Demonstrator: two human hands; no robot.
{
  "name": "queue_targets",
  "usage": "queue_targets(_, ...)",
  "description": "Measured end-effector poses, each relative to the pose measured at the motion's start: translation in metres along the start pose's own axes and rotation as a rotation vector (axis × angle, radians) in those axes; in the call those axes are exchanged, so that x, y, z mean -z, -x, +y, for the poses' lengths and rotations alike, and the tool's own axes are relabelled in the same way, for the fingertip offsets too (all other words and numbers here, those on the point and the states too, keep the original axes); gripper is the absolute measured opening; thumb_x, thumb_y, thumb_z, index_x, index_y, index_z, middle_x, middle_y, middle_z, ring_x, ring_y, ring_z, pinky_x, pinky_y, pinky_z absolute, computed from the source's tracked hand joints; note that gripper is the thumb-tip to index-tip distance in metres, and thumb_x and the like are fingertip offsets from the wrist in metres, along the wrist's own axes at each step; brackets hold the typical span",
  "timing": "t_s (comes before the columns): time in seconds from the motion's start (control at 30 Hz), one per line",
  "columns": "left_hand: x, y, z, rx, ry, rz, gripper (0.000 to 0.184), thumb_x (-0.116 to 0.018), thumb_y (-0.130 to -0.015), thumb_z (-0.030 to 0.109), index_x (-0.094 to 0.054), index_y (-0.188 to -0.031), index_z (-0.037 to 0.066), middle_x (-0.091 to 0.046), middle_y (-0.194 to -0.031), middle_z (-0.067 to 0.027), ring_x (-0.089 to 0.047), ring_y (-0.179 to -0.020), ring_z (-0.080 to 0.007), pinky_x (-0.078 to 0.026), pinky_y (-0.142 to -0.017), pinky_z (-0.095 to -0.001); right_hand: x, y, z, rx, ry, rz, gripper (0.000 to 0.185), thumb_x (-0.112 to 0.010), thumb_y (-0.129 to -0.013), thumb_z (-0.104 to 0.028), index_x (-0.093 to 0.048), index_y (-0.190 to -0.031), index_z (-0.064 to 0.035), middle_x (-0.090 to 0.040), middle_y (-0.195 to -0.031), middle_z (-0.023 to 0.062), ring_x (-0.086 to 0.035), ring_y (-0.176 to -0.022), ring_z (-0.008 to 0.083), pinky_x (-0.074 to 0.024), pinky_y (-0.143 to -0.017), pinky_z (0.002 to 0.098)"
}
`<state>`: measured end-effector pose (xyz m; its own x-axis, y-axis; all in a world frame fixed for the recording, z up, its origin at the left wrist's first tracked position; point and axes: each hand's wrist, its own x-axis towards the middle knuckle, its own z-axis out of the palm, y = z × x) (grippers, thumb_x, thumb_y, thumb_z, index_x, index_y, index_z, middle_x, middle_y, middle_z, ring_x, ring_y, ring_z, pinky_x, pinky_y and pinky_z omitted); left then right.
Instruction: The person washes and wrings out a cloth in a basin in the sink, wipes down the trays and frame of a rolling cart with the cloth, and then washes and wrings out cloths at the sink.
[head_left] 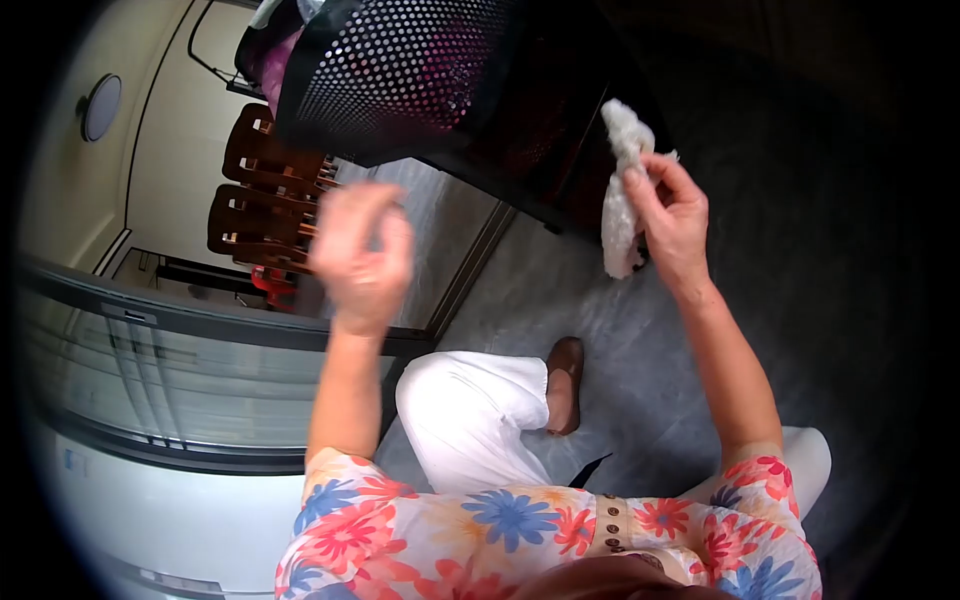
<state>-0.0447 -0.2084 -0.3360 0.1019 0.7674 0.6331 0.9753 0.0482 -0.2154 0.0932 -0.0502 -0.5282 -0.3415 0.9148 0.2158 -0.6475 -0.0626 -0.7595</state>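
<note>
My right hand point(672, 215) pinches a fluffy white cloth-like piece point(622, 215) between thumb and fingers; the piece hangs above and below the grip, over the grey floor. On the left, my left hand point(362, 250) is raised in front of the doorway, its fingers bent and blurred by motion. Whether it holds anything cannot be made out. Above and between the hands is a black perforated basket point(385, 65) with pink and purple things showing through its holes.
Brown wooden chairs point(255, 185) stand beyond the door track point(475, 260). A glass-fronted panel point(200, 370) lies at the left. Dark furniture point(560, 130) is beside the basket. My white-trousered knee and brown shoe point(565, 385) are on the grey floor point(500, 320).
</note>
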Motion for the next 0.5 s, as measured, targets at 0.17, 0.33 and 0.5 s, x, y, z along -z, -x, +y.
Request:
queue_targets(0.17,0.019,-0.079,-0.012,-0.03,0.039,0.281,0.022,-0.057,-0.085,0.012,-0.06,-0.104,0.001,-0.059,-0.1,-0.0094,-0.056,-0.092,-0.0224,-0.043,-0.083,-0.0302,-0.042,-0.032,-0.031,0.185,-0.029,-0.029,0.02,-0.062,-0.085,-0.013,-0.06,-0.1,-0.0001,-0.059,-0.079,-0.0013,-0.051,-0.068,0.0033,-0.0432,-0.06,0.0174)
queue_targets(0.33,-0.007,-0.11,-0.007,0.135,0.215,0.278,0.022,-0.062,-0.086,0.021,-0.061,-0.08,0.0,-0.05,-0.063,0.006,-0.04,-0.057,-0.0032,-0.032,-0.051,-0.0189,-0.11,-0.035,-0.038,0.449,0.014,0.029,0.012,-0.065,-0.081,-0.012,-0.061,-0.088,-0.0036,-0.055,-0.069,0.0016,-0.052,-0.059,0.0084,-0.043,-0.054,0.022)
queue_targets(0.5,-0.016,-0.117,-0.015,0.191,0.558,0.313,0.024,-0.066,-0.083,0.018,-0.058,-0.065,0.003,-0.043,-0.059,0.0108,-0.03,-0.053,0.0016,-0.02,-0.047,-0.017,-0.132,-0.075,-0.077,0.435,0.352,0.096,0.024,-0.059,-0.082,-0.024,-0.062,-0.078,0.0003,-0.06,-0.066,0.0138,-0.058,-0.061,0.0235,-0.0449,-0.06,0.0343)
